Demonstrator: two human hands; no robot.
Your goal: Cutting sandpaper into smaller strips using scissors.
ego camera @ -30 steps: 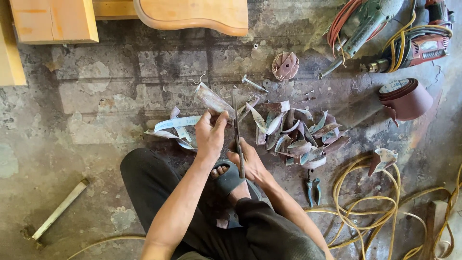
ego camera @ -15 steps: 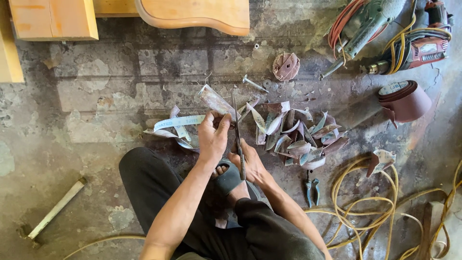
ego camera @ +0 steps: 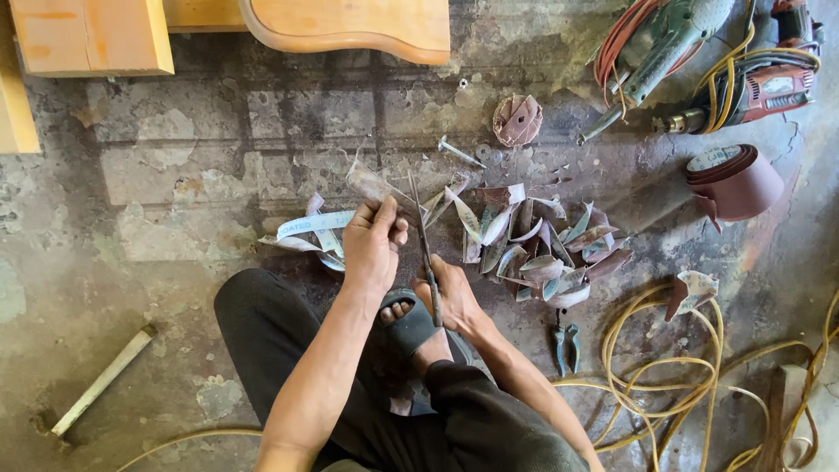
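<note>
The scene is set on a stained, cracked concrete floor (ego camera: 175,175), where a person is seated in black trousers with one sandalled foot (ego camera: 411,325) drawn in under the hands. Pale wooden furniture parts (ego camera: 350,24) are seen along the top edge, and a tangle of yellow cable (ego camera: 664,367) is coiled at the right, close to the knee; a leg or elbow could be snagged in it if the body were shifted.

Power tools with red and green housings (ego camera: 699,61) are lying at the upper right, well apart from the hands, beside a dark brown roll of sandpaper (ego camera: 738,183). A heap of cut, petal-shaped sandpaper pieces (ego camera: 542,245) is spread just right of the hands, and paler offcut strips (ego camera: 315,229) lie to the left.

A long strip of brownish sandpaper (ego camera: 376,185) is pinched between thumb and fingers of the left hand (ego camera: 371,249), the grip closed firmly on its near end while the far end is tilted up and away. A pair of long, dark metal scissors (ego camera: 426,249) is held in the right hand (ego camera: 450,293), the grip wrapped round the handles; the blades appear nearly closed and are pointed away, just beside the left fingers.

The chief risk is judged to be a nick to the left fingertips, since the blades run so near them. The strip could also be cut crooked if it were allowed to flex, and the bare toes lie directly beneath should the scissors be dropped.
</note>
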